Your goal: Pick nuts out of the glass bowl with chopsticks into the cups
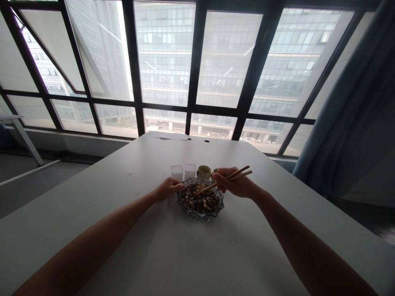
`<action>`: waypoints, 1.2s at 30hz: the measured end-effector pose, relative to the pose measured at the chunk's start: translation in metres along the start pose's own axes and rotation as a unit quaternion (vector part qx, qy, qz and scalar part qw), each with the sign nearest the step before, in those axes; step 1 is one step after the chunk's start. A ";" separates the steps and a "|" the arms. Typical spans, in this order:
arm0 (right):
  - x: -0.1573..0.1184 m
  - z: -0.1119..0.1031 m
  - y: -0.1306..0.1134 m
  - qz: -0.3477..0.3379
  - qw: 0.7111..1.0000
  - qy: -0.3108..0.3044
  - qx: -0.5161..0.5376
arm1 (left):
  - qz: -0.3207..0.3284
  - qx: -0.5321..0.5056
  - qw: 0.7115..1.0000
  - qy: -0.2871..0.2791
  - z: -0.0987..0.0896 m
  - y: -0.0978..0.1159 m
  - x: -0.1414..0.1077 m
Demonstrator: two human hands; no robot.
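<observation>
The right hand [233, 183] is at the right side of the glass bowl [200, 216], a little above its rim. Its fingers are bent and closed together around a pair of wooden chopsticks [236, 176]. The back ends of the chopsticks stick out beyond the hand, away from the glass bowl, and the front ends slant down into it, reaching among the brown and tan nuts and seeds [206, 203], which fill the glass bowl in a loose heap.

The left hand [169, 188] is at the left side of the glass bowl. Its fingers are partly curled, and the thumb points inward along the rim, so that the hand is clamped on this edge.

Just behind the glass bowl four small containers stand in a row: two clear cups [177, 171] on the left, then a round greenish cup [204, 172], and at the right end a second greenish cup [213, 174], partly covered by the right hand. The first greenish cup carries a dark mark, like a character, on its side; it is too small and dim here for me to read it.

The glass bowl stands on a white table [123, 242]. Far behind it, at the table's end, lie sheets of paper [169, 136].
</observation>
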State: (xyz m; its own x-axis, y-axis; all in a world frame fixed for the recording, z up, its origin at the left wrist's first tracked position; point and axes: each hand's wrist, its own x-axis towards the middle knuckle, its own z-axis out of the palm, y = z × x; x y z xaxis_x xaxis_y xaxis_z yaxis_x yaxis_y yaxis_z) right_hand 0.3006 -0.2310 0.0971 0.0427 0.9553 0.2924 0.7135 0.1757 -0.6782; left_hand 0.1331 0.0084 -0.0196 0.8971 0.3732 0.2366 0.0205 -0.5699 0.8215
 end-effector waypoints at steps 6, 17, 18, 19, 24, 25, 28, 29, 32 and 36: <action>0.001 -0.001 0.003 0.014 0.999 0.015 0.031 | -0.005 0.003 1.000 -0.005 -0.001 0.001 -0.001; 0.002 -0.035 0.039 0.038 0.949 0.207 0.233 | -0.007 0.002 1.000 -0.005 -0.001 0.002 -0.001; 0.002 -0.037 0.043 0.034 0.942 0.218 0.254 | -0.006 0.002 1.000 -0.005 -0.001 0.001 -0.001; 0.002 -0.039 0.047 0.030 0.934 0.227 0.273 | -0.005 0.002 1.000 -0.006 -0.001 0.000 0.000; 0.002 -0.045 0.059 0.024 0.905 0.255 0.340 | -0.005 0.008 1.000 0.000 0.000 -0.003 0.001; 0.002 -0.046 0.060 0.025 0.902 0.256 0.348 | -0.006 0.008 1.000 0.000 -0.001 -0.002 0.001; 0.001 -0.047 0.060 0.029 0.896 0.254 0.363 | -0.007 0.008 1.000 -0.002 -0.001 -0.001 0.001; 0.001 -0.047 0.059 0.030 0.895 0.253 0.366 | -0.007 0.008 1.000 -0.002 -0.001 0.000 0.000; 0.000 -0.048 0.057 0.036 0.891 0.254 0.375 | -0.008 0.010 1.000 -0.003 -0.002 0.001 0.000; 0.001 -0.048 0.058 0.038 0.892 0.256 0.370 | -0.006 0.008 1.000 0.000 -0.002 -0.001 0.000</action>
State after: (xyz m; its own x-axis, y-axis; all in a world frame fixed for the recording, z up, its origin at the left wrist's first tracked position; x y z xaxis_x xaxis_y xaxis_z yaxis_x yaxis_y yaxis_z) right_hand 0.3751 -0.2309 0.0906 0.5209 0.7703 0.3679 0.0460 0.4051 -0.9131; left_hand 0.1328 0.0102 -0.0194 0.8966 0.3802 0.2270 0.0384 -0.5774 0.8156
